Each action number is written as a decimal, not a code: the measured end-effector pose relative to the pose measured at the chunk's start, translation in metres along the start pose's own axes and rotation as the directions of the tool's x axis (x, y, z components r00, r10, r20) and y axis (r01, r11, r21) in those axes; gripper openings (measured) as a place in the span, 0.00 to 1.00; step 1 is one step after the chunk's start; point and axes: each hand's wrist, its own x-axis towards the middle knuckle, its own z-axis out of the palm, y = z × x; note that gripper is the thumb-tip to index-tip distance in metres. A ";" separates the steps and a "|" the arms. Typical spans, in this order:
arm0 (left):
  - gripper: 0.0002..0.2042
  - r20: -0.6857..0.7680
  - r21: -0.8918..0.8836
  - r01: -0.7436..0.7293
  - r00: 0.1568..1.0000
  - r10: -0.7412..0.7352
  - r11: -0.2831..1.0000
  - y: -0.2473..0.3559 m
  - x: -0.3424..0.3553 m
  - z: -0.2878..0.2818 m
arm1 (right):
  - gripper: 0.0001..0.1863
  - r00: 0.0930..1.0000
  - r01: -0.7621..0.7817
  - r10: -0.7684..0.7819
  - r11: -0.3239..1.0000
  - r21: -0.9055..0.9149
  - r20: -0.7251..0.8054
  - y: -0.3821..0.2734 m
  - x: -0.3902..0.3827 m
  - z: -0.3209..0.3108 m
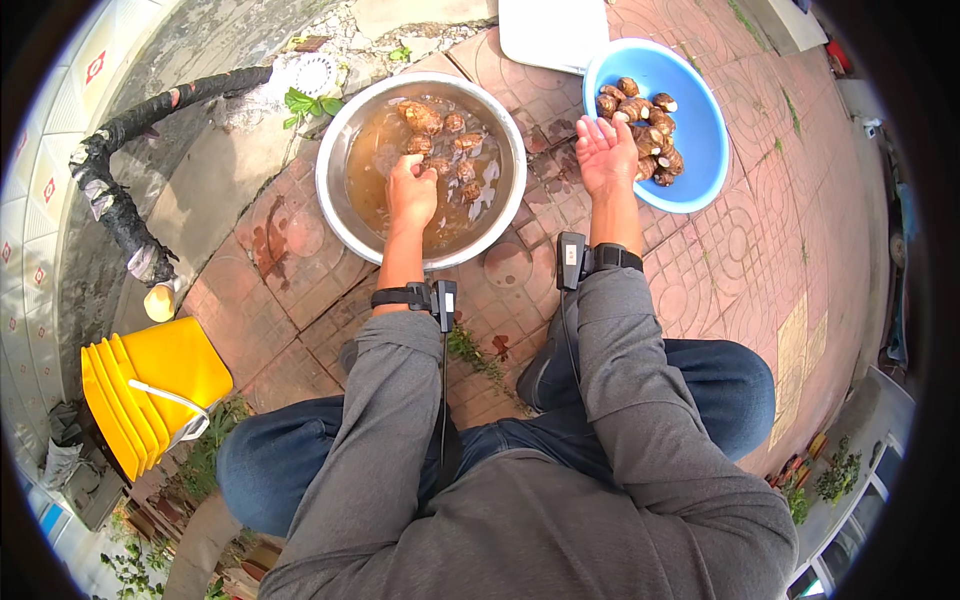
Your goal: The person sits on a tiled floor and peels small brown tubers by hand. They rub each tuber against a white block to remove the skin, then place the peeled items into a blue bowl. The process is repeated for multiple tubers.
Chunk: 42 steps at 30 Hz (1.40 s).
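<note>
A round metal basin [335, 205] holds murky brown water with several brown, ringed taro roots [468, 142] in it. My left hand [410, 197] reaches over its near side. Its fingers are curled closed, right beside the taro roots; whatever lies in the grip is hidden. To the right stands a light blue plastic basin [706, 130] with several more taro roots [648, 140] heaped on its left side. My right hand [606, 158] is at that basin's left rim, palm up, fingers stretched out with nothing in them.
Yellow stacked buckets [185, 365] with a white handle lie at the left. A black-wrapped pipe [105, 190] bends along the wall behind them. A white board-like thing [552, 32] lies beyond the basins. Patterned red paving [770, 260] surrounds everything, with wet patches near the metal basin.
</note>
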 end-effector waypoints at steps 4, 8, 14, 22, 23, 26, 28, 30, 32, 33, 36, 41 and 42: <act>0.17 0.131 0.104 -0.120 0.986 0.106 0.987 0.000 0.000 0.009 | 0.22 0.895 0.057 0.311 0.631 -0.773 0.320 0.076 -0.036 0.035; 0.18 0.135 0.192 -0.067 0.990 0.041 0.979 -0.006 -0.003 0.006 | 0.20 0.912 0.409 0.109 -0.308 -0.859 0.395 0.140 -0.068 0.048; 0.16 0.199 0.027 0.125 0.972 -0.128 0.992 -0.036 0.013 -0.009 | 0.27 0.886 0.398 0.257 0.009 -0.917 0.387 0.176 -0.060 0.032; 0.15 0.489 -0.463 0.528 0.822 -0.292 0.712 -0.034 0.004 -0.033 | 0.19 0.875 -0.014 0.366 0.675 -0.738 0.318 0.188 -0.053 0.035; 0.14 0.524 -0.414 0.593 0.776 -0.352 0.690 -0.030 0.001 -0.031 | 0.21 0.881 0.022 0.361 0.614 -0.789 0.306 0.188 -0.054 0.040; 0.13 0.612 -0.433 0.713 0.681 -0.401 0.551 -0.023 -0.008 -0.025 | 0.27 0.903 0.418 0.098 0.032 -0.908 0.419 0.186 -0.066 0.047; 0.12 0.620 -0.524 0.692 0.710 -0.336 0.496 -0.025 -0.010 -0.023 | 0.26 0.916 0.393 0.091 0.002 -0.920 0.391 0.184 -0.071 0.051; 0.13 0.644 -0.518 0.719 0.684 -0.343 0.464 -0.029 -0.011 -0.023 | 0.22 0.912 0.405 0.053 0.050 -0.913 0.407 0.184 -0.073 0.052; 0.13 0.649 -0.536 0.714 0.690 -0.321 0.451 -0.033 -0.009 -0.023 | 0.20 0.891 0.448 0.023 0.112 -0.887 0.453 0.184 -0.070 0.052; 0.13 0.644 -0.532 0.709 0.693 -0.322 0.463 -0.034 -0.009 -0.023 | 0.19 0.887 0.459 0.003 0.100 -0.883 0.461 0.185 -0.068 0.051; 0.13 0.648 -0.537 0.699 0.700 -0.301 0.472 -0.033 -0.008 -0.028 | 0.17 0.936 0.320 0.068 0.256 -0.912 0.347 0.185 -0.061 0.050; 0.14 0.593 -0.577 0.625 0.763 -0.257 0.526 -0.033 -0.005 -0.038 | 0.16 0.933 -0.072 0.320 0.611 -0.788 0.163 0.183 -0.064 0.048; 0.15 0.551 -0.593 0.578 0.799 -0.240 0.561 -0.034 -0.003 -0.039 | 0.15 0.899 -0.171 0.409 0.657 -0.735 0.156 0.182 -0.065 0.048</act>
